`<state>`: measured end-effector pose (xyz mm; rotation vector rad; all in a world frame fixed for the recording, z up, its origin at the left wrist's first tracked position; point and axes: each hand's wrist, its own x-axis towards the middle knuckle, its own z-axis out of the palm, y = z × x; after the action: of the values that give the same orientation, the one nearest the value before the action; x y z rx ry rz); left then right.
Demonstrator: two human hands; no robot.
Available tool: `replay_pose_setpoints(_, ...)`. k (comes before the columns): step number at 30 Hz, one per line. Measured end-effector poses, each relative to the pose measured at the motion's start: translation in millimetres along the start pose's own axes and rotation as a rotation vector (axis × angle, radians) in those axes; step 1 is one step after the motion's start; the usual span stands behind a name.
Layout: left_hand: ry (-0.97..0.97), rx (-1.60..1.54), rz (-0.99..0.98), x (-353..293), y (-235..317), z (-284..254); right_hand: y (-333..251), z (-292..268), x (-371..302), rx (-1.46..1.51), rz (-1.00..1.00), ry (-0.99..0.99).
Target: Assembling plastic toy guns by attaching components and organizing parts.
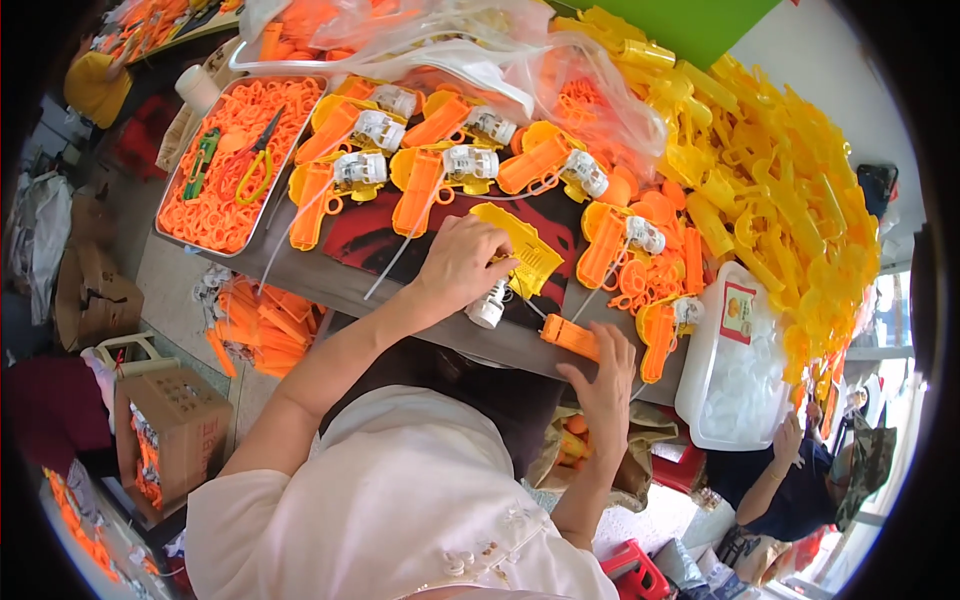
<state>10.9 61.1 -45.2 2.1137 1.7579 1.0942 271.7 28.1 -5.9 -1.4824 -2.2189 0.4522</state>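
My left hand (463,262) is closed, its fingertips pinching the near edge of a yellow plastic shell half (535,262). Just below that hand lies a white gear unit (487,308), with thin wires running toward the orange part. My right hand (605,375) has thumb and fingers around the end of an orange plastic handle-like block (570,338) near the table's front edge. Beyond my hands, several yellow shells stand in rows, fitted with orange pieces and white units, such as one part-built toy (425,185). White strips trail from some of them.
A metal tray (165,225) at left holds orange rings, green cutters (203,160) and yellow-handled scissors (258,170). Yellow shells (770,190) heap up at right beside a white tub (700,385) of clear parts. A co-worker's hand (788,440) shows at far right.
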Motion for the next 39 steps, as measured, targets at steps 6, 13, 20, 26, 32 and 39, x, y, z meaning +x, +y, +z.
replay_pose_setpoints(6, 0.049, -0.001, -0.043, 2.6, 5.5, 7.6, 18.3, -1.1, -3.6, 0.037, -0.016, -0.019)
replay_pose_setpoints(13, 0.113, -0.034, 0.009, -2.7, 5.7, 7.4, -1.8, -24.2, 49.7, 0.709, 0.27, 0.131)
replay_pose_setpoints(20, -0.21, -1.102, -0.677, -33.7, 44.1, -52.9, -58.0, 45.4, 4.3, 0.189, -0.445, 0.202)
replay_pose_setpoints(26, -0.342, -0.682, -0.505, -29.8, 9.0, -42.2, -66.2, 95.5, -7.3, 0.322, -0.421, 0.367)
replay_pose_setpoints(32, 0.171, -0.126, 0.019, -14.9, -4.5, -23.6, -75.5, 101.0, 14.8, 0.049, -0.201, 0.248)
replay_pose_setpoints(39, -0.018, 0.036, -0.071, -23.1, 4.9, -30.6, -58.9, 36.0, 71.6, 0.519, 0.065, 0.045)
